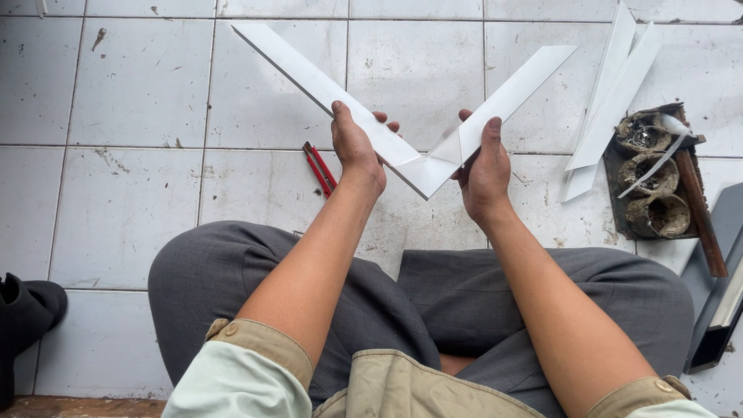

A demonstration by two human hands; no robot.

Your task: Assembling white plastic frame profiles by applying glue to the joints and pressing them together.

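Hands meet over a white folded strip (422,166) bent into a wide V, held above the pale tiled floor (139,93) in front of the person's crossed legs in grey trousers (433,302). The left hand (357,147) is closed around the left arm of the V just beside the fold, thumb on top and fingertips curling round the far edge; that arm runs up and away to the left. The right hand (484,166) is closed the same way on the right arm of the V, thumb pressed flat along the upper face near the crease, and that arm climbs toward the upper right. The point of the V hangs between the two wrists, aimed back toward the person's lap. On the floor just beyond the left hand lies a red-handled tool (320,170), partly hidden by the wrist, so its kind is hard to tell. Off to the right, well apart from the hands, several more white strips (611,101) lie fanned across the tiles, their lower ends beside a dark tray (615,166) that carries three grimy round pots, with a thin white sliver laid over them. A rusty brown bar (700,213) rests along the tray's right side, and a grey angled profile (716,302) sits by the right knee. At the far left edge, a black shoe (27,310) shows.
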